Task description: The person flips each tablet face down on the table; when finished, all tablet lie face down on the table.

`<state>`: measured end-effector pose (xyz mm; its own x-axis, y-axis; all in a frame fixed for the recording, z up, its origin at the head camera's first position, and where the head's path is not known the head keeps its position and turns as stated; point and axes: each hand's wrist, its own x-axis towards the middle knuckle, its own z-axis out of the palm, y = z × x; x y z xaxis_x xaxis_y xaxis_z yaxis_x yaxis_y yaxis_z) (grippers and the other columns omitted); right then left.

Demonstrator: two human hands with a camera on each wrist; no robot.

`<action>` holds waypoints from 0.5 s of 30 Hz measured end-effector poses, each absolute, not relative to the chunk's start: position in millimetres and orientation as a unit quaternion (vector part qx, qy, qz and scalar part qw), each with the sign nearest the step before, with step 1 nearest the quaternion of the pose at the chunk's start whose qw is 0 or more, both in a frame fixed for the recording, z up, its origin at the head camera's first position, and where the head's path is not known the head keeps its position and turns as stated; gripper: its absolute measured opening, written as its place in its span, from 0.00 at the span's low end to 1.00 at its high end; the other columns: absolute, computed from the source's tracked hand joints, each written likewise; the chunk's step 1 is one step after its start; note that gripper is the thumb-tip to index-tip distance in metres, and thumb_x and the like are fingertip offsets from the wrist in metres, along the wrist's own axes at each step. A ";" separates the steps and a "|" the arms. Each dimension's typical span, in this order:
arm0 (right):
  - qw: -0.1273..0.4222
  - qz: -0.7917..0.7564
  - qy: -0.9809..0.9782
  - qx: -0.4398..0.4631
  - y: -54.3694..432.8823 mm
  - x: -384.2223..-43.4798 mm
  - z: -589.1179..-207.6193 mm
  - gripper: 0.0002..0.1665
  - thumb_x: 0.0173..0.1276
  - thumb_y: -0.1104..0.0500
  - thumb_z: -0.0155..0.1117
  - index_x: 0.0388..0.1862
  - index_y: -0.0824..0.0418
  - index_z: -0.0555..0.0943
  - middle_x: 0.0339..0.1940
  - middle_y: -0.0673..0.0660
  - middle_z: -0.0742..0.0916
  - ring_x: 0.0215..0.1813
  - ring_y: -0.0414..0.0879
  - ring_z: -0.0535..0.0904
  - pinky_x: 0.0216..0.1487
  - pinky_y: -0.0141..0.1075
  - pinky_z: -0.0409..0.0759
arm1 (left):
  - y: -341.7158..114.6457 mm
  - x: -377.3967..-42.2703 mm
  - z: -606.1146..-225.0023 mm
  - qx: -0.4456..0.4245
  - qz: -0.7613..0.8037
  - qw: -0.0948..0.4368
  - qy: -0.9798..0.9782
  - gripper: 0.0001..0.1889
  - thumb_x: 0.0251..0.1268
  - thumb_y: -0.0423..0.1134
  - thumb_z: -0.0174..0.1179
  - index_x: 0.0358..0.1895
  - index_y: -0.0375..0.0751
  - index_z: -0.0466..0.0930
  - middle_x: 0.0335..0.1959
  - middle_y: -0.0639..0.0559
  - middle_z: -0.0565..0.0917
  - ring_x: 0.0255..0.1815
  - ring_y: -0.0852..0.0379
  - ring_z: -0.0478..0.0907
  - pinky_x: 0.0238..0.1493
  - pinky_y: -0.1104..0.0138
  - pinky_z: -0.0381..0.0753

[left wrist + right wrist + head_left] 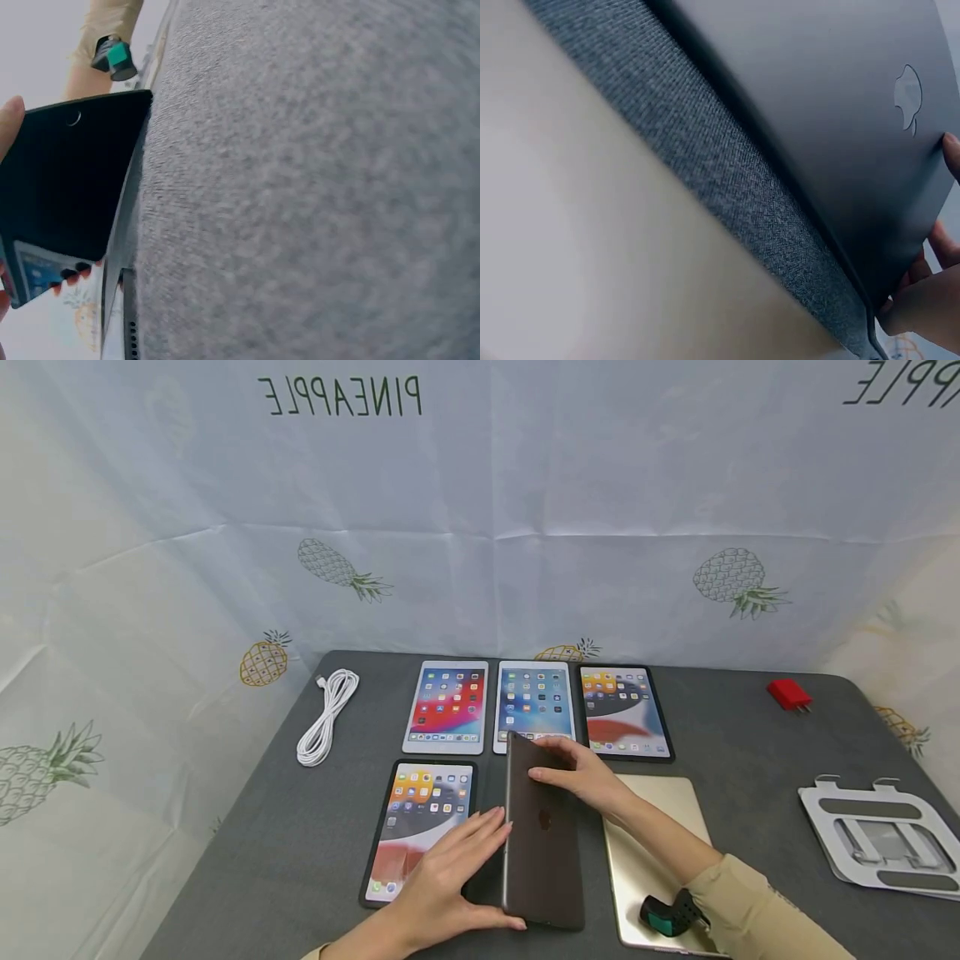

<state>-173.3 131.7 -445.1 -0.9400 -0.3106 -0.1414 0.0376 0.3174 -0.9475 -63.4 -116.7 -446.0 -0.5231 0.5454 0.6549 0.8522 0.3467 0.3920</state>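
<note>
A dark grey tablet (543, 852) stands tilted on its long edge, its back turned to the right and its dark screen to the left. My right hand (583, 772) pinches its far end, thumb on the back and fingers behind on the screen side, as the right wrist view also shows. At the near left, my left hand (442, 877) holds the raised edge, with the fingers along it and the thumb at the near corner. Beneath my right forearm lies a gold tablet (633, 881), back up.
Behind are two white-framed tablets (446, 706) (534, 697) and a black-framed one (626, 710), all lit. Another lit tablet (423, 827) lies by my left hand. A coiled white cable (326, 718) is far left; a red charger (790, 694) and folded metal stand (870, 809) are right.
</note>
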 end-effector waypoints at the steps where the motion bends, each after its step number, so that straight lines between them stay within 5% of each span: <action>1: 0.148 -0.574 0.801 -0.085 131.9 -173.0 -445.0 0.34 0.62 0.48 0.72 0.64 0.59 0.74 0.60 0.58 0.80 0.59 0.52 0.73 0.65 0.51 0.68 | -116.9 -63.5 -446.6 -0.441 -0.361 0.211 -0.794 0.51 0.39 0.56 0.78 0.68 0.32 0.69 0.67 0.40 0.73 0.66 0.47 0.71 0.68 0.60 0.65; 15: 0.105 -0.516 0.840 -0.133 133.4 -172.3 -450.4 0.31 0.62 0.48 0.71 0.62 0.58 0.76 0.56 0.55 0.81 0.58 0.50 0.74 0.61 0.51 0.69 | -123.0 -65.6 -451.7 -0.441 -0.302 0.217 -0.817 0.51 0.41 0.59 0.77 0.67 0.31 0.70 0.64 0.40 0.75 0.65 0.49 0.73 0.66 0.55 0.68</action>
<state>-172.3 133.4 -450.4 -0.9423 -0.3325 -0.0391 -0.1155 0.4324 -0.8942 -65.6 -123.0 -451.7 -0.5159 0.5896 0.6215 0.8521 0.4280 0.3013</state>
